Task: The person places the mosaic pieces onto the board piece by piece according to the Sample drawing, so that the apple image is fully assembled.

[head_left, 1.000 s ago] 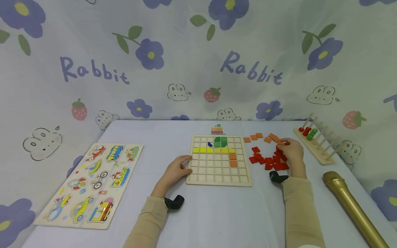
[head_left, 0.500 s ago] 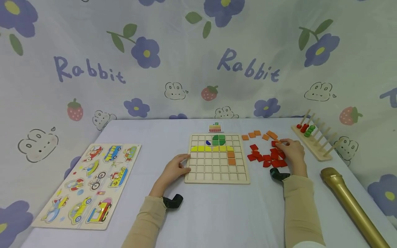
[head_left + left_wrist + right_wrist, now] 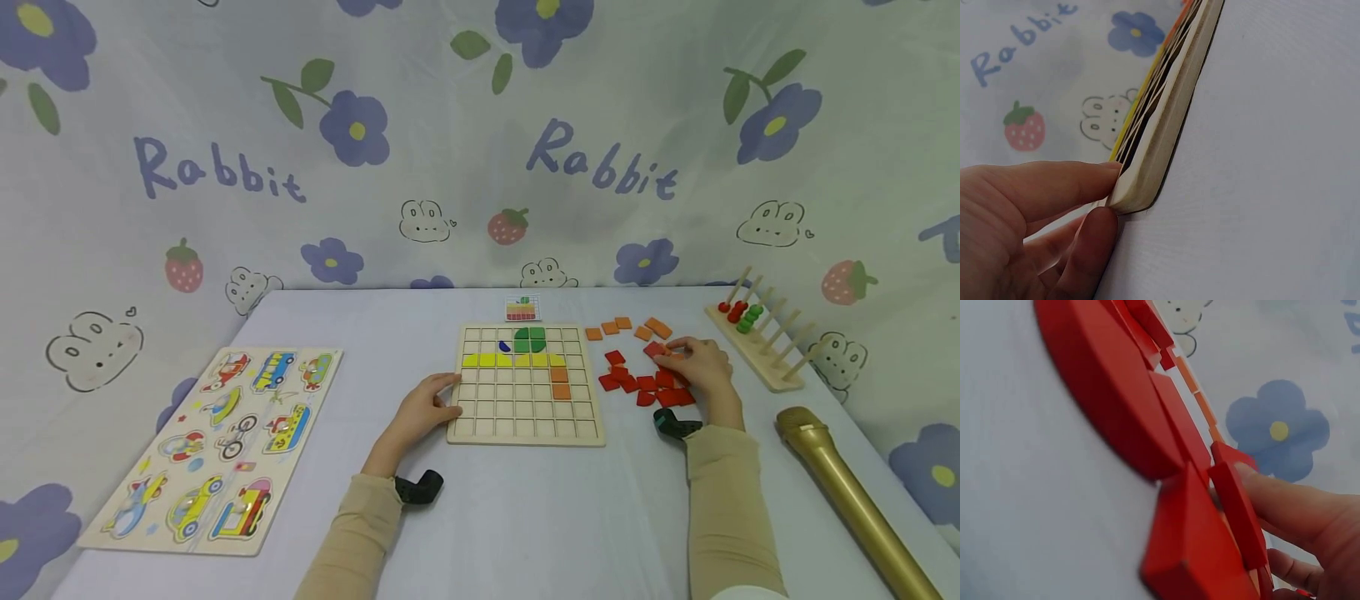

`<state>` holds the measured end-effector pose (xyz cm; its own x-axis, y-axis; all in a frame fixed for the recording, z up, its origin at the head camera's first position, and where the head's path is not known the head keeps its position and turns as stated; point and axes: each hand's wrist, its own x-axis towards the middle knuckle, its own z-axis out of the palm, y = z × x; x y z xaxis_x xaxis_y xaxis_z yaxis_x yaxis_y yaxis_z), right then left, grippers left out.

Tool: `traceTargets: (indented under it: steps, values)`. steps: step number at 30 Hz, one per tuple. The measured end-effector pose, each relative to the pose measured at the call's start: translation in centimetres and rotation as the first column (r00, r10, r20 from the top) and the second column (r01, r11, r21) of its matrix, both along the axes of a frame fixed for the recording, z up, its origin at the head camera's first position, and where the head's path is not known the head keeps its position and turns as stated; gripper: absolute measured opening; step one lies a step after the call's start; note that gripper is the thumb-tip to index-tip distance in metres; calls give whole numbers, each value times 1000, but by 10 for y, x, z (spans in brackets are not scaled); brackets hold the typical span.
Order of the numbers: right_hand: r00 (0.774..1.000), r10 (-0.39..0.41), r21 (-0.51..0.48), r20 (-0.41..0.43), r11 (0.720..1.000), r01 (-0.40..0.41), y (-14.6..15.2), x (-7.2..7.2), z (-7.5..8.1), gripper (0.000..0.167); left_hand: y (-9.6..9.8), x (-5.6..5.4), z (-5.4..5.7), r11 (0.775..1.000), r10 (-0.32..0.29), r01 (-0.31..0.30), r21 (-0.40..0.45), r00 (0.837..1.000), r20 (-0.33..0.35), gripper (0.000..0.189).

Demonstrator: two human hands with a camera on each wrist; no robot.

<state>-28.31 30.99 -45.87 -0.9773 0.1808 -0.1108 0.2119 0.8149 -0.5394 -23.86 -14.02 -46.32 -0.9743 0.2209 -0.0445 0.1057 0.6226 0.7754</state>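
A square wooden grid board [image 3: 525,429] lies mid-table, with green, blue, yellow and orange tiles set in its cells. My left hand [image 3: 420,410] holds its left edge; in the left wrist view, index finger and thumb meet a rounded corner of the board [image 3: 1169,119]. On the right, my right hand [image 3: 702,367] is at the loose tiles, with thumb and finger around a red tile [image 3: 654,350]. Several other red tiles [image 3: 645,383] lie scattered beside it. In the right wrist view, red tiles [image 3: 1191,544] crowd the fingers, and part of the grasp is hidden.
Orange tiles [image 3: 602,328] lie behind the red ones. A small picture card [image 3: 522,308] sits behind the board. On the left lies a vehicle puzzle [image 3: 217,450]; on the right are a bead-peg rack [image 3: 757,337] and a gold microphone [image 3: 840,483].
My right hand has gone from an orange tile to a red tile, and that red tile has shifted away from the pile. My left hand stays at the board's edge.
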Motion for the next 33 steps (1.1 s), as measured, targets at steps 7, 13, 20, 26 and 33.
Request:
traceTargets:
  steps: [7,13,20,26,33]
  values:
    - [1000,-2,-48,-9,999,2,-1,-3,0,56,0,0,0,1000,2,-2,7,1000,1,56]
    - [998,-32,-197,-56,980,20,-6,-6,-1,50,0,1,0,1000,2,-3,16,1000,7,56]
    - [993,-92,-336,-70,940,63,-13,-4,-1,46,0,0,0,1000,3,-3,4,1000,1,56]
    - [969,-245,-430,-40,879,205,-18,-2,4,50,-2,0,-1,1000,4,-4,-3,1000,-7,56]
    - [933,-360,-620,-21,736,270,-25,-8,15,46,-1,-1,-3,1000,-2,2,0,1000,-6,55]
